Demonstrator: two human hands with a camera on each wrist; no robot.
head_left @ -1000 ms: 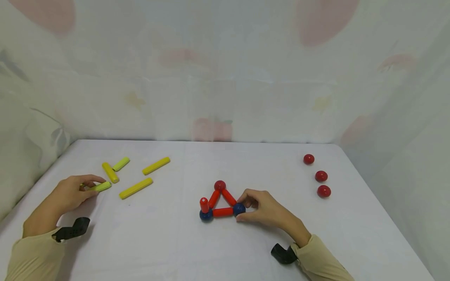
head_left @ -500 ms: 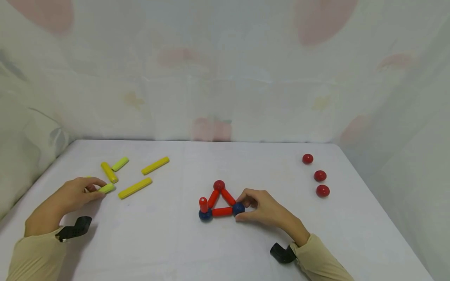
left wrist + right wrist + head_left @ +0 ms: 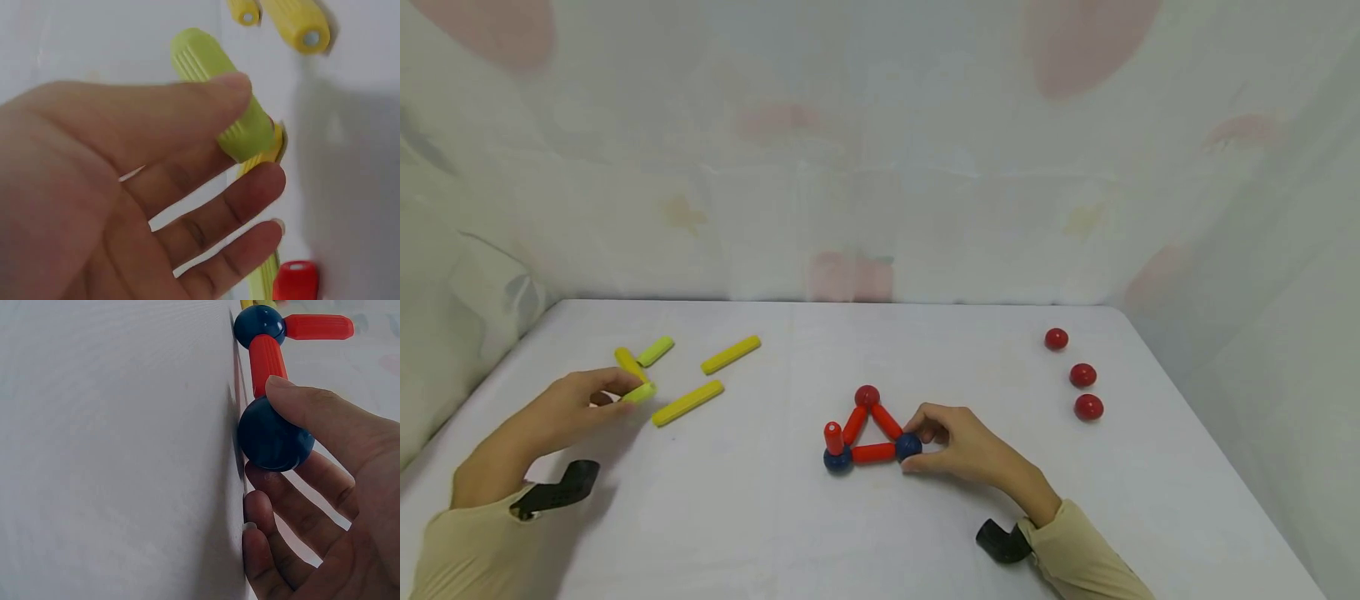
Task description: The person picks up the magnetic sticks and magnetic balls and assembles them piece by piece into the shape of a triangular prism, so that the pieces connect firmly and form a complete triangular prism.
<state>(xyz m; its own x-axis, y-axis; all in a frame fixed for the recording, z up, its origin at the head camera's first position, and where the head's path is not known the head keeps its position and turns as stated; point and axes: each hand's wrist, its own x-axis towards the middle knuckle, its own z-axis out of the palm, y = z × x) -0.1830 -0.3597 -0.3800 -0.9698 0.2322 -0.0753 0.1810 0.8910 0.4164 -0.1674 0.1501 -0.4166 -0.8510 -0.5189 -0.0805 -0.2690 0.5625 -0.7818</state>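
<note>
Clock read from triangle's middle, head view. Triangle (image 3: 874, 452) of red rods on table (image 3: 737, 533): top ball (image 3: 867, 396), red, at 12; right ball (image 3: 908, 447), blue, at 4; left ball (image 3: 838, 461), blue, at 8, upright rod (image 3: 832, 438) on it. Right hand (image 3: 958, 446) at 3, thumb and fingers pinching right ball, gap only ball-wide. Left hand (image 3: 576, 408) out at 9, pinching green stick (image 3: 222, 94) between thumb and index; other fingers spread, off the stick. One yellow stick (image 3: 629, 362) just beyond its fingertips, partly hidden by them. Second yellow (image 3: 688, 403) at 9, third yellow (image 3: 731, 355) at 10, spare green (image 3: 656, 351) also about 10. Three loose red balls (image 3: 1083, 375) between 2 and 3, apart.
</note>
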